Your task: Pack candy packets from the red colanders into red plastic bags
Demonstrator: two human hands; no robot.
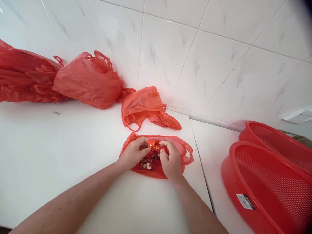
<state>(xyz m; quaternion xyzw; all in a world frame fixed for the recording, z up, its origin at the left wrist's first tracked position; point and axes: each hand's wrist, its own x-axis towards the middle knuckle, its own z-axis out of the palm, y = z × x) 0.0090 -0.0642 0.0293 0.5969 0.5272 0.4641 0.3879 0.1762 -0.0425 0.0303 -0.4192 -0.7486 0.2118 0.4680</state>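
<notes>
A red plastic bag [175, 140] lies open on the white table, its handle loop spread to the right. Inside it are several small wrapped packets, among them a dark red packet [147, 165] with white print. Over the bag's mouth, my left hand [134, 152] pinches one end of a bright red wrapped packet [153, 145] with yellow lettering. The other end is between the fingers of my right hand [171, 159]. What the packet holds is hidden by its wrapper.
Behind the bag lies another crumpled red bag [142, 104]. Farther left, a filled-looking red bag [87, 81] and a heap of red bags [26, 74] rest against the tiled wall [165, 55]. Two red mesh baskets [227, 175] stand at right, beyond a table seam [202, 165].
</notes>
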